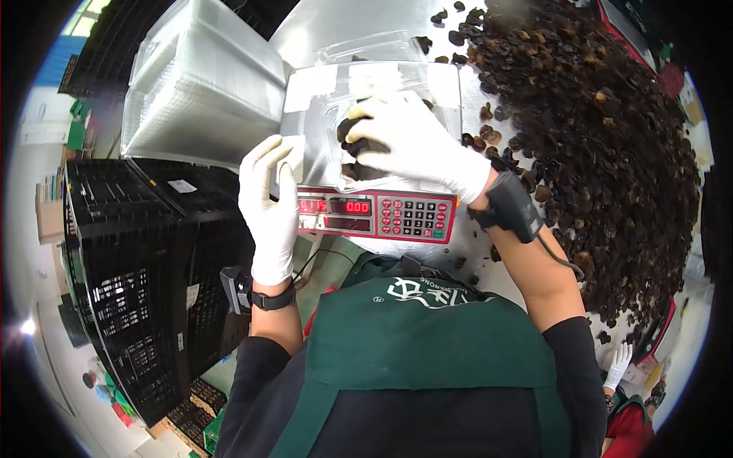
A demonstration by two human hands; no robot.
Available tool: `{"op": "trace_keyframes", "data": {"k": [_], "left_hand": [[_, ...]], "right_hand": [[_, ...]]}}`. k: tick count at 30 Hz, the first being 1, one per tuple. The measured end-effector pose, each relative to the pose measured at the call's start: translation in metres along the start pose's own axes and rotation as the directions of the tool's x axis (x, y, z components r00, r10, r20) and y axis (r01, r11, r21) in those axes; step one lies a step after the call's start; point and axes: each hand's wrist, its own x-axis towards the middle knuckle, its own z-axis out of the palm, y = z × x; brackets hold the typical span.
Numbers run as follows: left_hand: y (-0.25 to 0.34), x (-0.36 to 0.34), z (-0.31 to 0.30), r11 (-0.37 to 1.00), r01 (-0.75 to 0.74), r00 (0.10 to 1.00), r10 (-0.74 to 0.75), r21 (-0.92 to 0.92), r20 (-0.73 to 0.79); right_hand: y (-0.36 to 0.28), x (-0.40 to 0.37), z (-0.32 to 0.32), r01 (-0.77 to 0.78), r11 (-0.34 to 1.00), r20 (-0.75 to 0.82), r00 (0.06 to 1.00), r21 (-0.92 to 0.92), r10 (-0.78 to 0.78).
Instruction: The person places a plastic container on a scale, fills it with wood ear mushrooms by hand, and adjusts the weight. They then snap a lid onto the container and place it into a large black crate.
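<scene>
While I watch through the head camera, the white-gloved right hand (416, 141) sits just above the centre of the frame. Its fingers are clenched around a clump of dark dried fungus (359, 145), which shows under the fingertips. That clump hangs over a shallow clear plastic tray (382, 76) lying on the steel platform of a weighing scale with a red keypad panel (378, 215). I cannot tell whether the clump touches the tray floor.

To the left of centre, the white-gloved left hand (271, 202) stands upright at the left edge of the scale platform. Its thumb and fingers pinch a pale square piece (294, 153), and I cannot make out what that piece is. The scale's red digits glow just right of this hand.

A black device with a cable (511, 206) is strapped to the right wrist, and a black watch (271, 299) circles the left one. A large heap of the same dark fungus (595, 130) fills the upper right of the frame, with loose bits scattered up to the scale. A stack of clear plastic containers (202, 84) rises in the upper left, and black slotted crates (145, 259) stand below it on the left. A green apron (427, 343) covers the bottom centre. At the lower right edge another person's white-gloved hand (617, 365) shows, well apart from mine.
</scene>
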Motion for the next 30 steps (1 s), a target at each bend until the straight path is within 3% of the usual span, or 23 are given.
{"op": "trace_keyframes", "data": {"k": [2, 5, 8, 9, 10, 11, 12, 13, 16, 19, 22, 24, 28, 30], "left_hand": [[-0.005, -0.004, -0.004, 1.0, 0.024, 1.0, -0.024, 0.002, -0.005], [-0.006, -0.009, -0.009, 0.998, 0.061, 0.998, -0.061, 0.016, 0.005], [-0.01, -0.01, -0.007, 0.999, 0.047, 0.999, -0.047, 0.023, 0.011], [-0.01, -0.008, -0.006, 0.999, 0.036, 0.999, -0.036, 0.014, 0.008], [-0.01, -0.008, -0.005, 1.0, 0.028, 1.0, -0.028, 0.006, 0.006], [-0.009, -0.006, -0.004, 1.0, 0.018, 1.0, -0.018, -0.001, 0.006], [-0.008, -0.004, -0.004, 1.0, 0.004, 1.0, -0.004, 0.003, 0.01], [-0.008, -0.001, -0.003, 1.0, -0.011, 1.0, 0.011, 0.007, 0.013], [-0.006, 0.01, -0.004, 0.998, -0.054, 0.998, 0.053, 0.017, 0.022], [0.002, 0.025, -0.004, 0.993, -0.116, 0.992, 0.114, 0.032, 0.045], [0.004, 0.04, 0.004, 0.979, -0.203, 0.976, 0.2, 0.03, 0.087], [0.015, 0.053, 0.009, 0.962, -0.273, 0.955, 0.267, 0.03, 0.13], [0.04, 0.064, 0.025, 0.957, -0.262, 0.907, 0.288, -0.124, 0.307], [0.042, 0.063, 0.038, 0.915, -0.386, 0.826, 0.4, -0.117, 0.398]], "right_hand": [[-0.003, -0.002, 0.007, 0.012, 0.995, -0.011, 1.0, -0.095, -0.013], [-0.008, 0.0, -0.018, 0.045, 0.996, -0.023, 0.999, 0.074, -0.043], [-0.015, -0.015, -0.047, -0.134, 0.944, -0.119, 0.977, 0.302, 0.177], [-0.014, -0.024, -0.057, -0.124, 0.926, -0.213, 0.954, 0.356, 0.21], [-0.01, -0.039, -0.065, -0.229, 0.943, -0.242, 0.927, 0.24, 0.287], [-0.011, -0.054, -0.075, -0.295, 0.889, -0.257, 0.882, 0.351, 0.394], [-0.001, -0.075, -0.075, -0.36, 0.87, -0.295, 0.837, 0.336, 0.46], [-0.01, -0.09, -0.077, -0.454, 0.714, -0.26, 0.715, 0.534, 0.649], [-0.003, -0.159, -0.066, -0.59, 0.617, -0.296, 0.553, 0.521, 0.779], [-0.01, -0.224, -0.045, -0.719, 0.431, -0.202, 0.386, 0.545, 0.9], [-0.024, -0.258, -0.026, -0.736, 0.271, -0.145, 0.232, 0.62, 0.962], [-0.028, -0.269, -0.019, -0.729, 0.307, -0.165, 0.262, 0.612, 0.951], [-0.033, -0.257, -0.025, -0.755, 0.368, -0.194, 0.314, 0.543, 0.929], [-0.033, -0.244, -0.031, -0.769, 0.438, -0.231, 0.372, 0.465, 0.899]]}}
